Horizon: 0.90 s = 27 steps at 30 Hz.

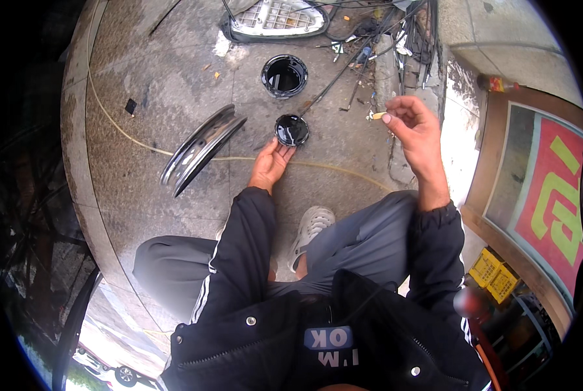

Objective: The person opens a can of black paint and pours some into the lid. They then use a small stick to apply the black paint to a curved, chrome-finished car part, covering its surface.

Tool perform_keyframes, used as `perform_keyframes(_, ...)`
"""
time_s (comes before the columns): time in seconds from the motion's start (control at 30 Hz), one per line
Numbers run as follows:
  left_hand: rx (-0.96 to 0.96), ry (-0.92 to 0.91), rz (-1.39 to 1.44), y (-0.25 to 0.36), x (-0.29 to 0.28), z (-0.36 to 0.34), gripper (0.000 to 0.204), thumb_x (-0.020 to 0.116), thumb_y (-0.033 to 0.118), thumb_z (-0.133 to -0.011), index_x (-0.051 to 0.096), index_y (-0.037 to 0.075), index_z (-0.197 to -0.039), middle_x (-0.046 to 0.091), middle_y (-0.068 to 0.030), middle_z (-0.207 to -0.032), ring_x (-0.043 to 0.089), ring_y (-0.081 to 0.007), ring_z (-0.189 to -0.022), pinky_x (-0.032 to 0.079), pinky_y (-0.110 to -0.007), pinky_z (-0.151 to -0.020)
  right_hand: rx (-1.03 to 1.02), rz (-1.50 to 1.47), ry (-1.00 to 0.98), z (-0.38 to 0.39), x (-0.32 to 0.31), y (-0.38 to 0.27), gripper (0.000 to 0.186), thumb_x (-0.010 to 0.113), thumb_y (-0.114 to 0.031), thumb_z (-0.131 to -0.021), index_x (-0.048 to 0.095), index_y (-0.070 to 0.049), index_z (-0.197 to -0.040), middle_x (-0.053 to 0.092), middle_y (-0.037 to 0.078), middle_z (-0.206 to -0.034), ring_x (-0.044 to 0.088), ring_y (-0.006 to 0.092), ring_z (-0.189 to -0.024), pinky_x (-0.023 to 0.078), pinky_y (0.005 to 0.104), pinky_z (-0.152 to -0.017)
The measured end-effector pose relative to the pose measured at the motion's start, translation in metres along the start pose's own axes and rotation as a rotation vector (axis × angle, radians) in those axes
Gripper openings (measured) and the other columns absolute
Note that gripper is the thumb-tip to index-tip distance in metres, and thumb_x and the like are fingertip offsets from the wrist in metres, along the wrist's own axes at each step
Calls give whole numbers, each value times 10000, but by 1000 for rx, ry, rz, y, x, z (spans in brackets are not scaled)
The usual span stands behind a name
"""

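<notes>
Near the middle, my left hand (pixel 270 167) has its fingers at the lower edge of a small round black container (pixel 293 144), gripping it. Glossy black liquid shows inside. Just beyond stands a larger black bucket (pixel 264 77), also with dark shiny liquid in it. My right hand (pixel 416 128) is raised to the right, thumb and fingers pinching a short cigarette (pixel 378 116) with a yellowish tip. To the left of the small container, a metal wheel rim (pixel 202 151) stands tilted on the pavement, apart from both hands.
A thin pale hose (pixel 330 166) crosses the ground past the wheel rim. Beyond the bucket lies a white-and-black moulded panel (pixel 275 19). Cables and rods (pixel 402 39) are heaped at far right. Yellow crates (pixel 493 274) and a red sign board (pixel 552 202) stand right.
</notes>
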<state>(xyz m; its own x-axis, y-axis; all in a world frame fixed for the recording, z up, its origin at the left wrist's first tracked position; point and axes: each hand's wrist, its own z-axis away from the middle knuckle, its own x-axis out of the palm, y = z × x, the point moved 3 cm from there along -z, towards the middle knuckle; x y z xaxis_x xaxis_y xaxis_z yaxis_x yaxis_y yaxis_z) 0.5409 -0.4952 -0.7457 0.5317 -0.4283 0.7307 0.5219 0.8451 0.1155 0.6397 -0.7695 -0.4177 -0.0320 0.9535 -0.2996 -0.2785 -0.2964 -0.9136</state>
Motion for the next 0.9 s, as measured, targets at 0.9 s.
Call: perform_keyframes(0.9,910,-81,-1128,159,213,286,204,491,150,-1110,615,5,-1039,672,-160,-1068,680,-249,-1058,590,-413,-867,381,218,357,9,174,249,137,757,-124,-859,753,-52,-976,781,124,-885,759,254,-842,580,382,-787)
